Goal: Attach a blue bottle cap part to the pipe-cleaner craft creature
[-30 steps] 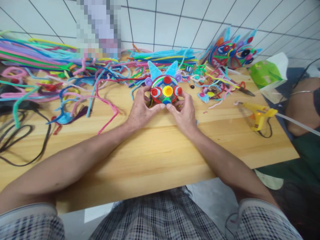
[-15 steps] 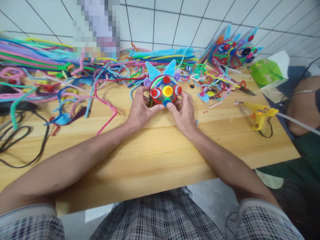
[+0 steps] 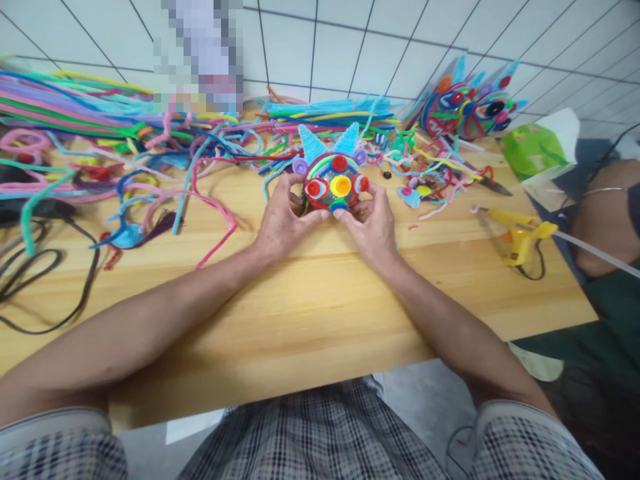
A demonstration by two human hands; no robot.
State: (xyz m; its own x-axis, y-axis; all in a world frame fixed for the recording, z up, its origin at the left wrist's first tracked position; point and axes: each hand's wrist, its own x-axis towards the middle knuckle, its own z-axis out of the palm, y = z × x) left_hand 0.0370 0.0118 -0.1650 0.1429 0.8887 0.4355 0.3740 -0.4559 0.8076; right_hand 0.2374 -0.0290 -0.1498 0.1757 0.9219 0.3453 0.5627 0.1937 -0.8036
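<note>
Between my two hands is a colourful craft mask (image 3: pixel 327 175) with two light-blue pointed ears, red and purple round pieces, a yellow round nose and a blue piece at the bottom. My left hand (image 3: pixel 284 217) grips its left side, the thumb along the lower edge. On the other side my right hand (image 3: pixel 373 220) grips it, with the thumb at the blue bottom piece. The fingers behind the mask are partly hidden. Pipe cleaners (image 3: pixel 320 113) lie in a bundle just behind it.
A yellow glue gun (image 3: pixel 523 237) with a glue stick rests at the right. Two similar masks (image 3: pixel 450 110) lean against the tiled wall. Scissors (image 3: pixel 493 183), a green packet (image 3: pixel 535 150) and a black cable (image 3: pixel 85 293) lie on the wooden table (image 3: pixel 280 333). A person's arm (image 3: pixel 607 213) is at the right edge.
The mask and both hands appear slightly further right in the view, and the camera has shifted a little. Both hands keep their grip on the mask.
</note>
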